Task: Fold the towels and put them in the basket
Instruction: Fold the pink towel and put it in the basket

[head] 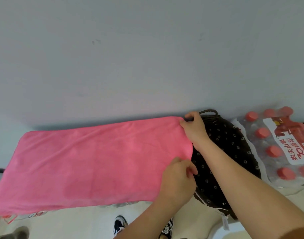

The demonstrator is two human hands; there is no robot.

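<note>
Light: soft, even, moderately bright, source unseen | Shadow: narrow dark band where the pink towel (96,161) meets the wall (147,57) | Sheen: faint, on the bottle pack (284,152) wrap | Focus: slightly soft throughout | Edges: wide-angle bowing

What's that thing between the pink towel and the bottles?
The basket, with a dark flowered lining, sits between the towel and the bottles. The head view shows it, with the right arm crossing over it.

Worn on the head, wide-angle, facing forward and down from close above the pink towel (96,161) and basket (234,142).
</note>
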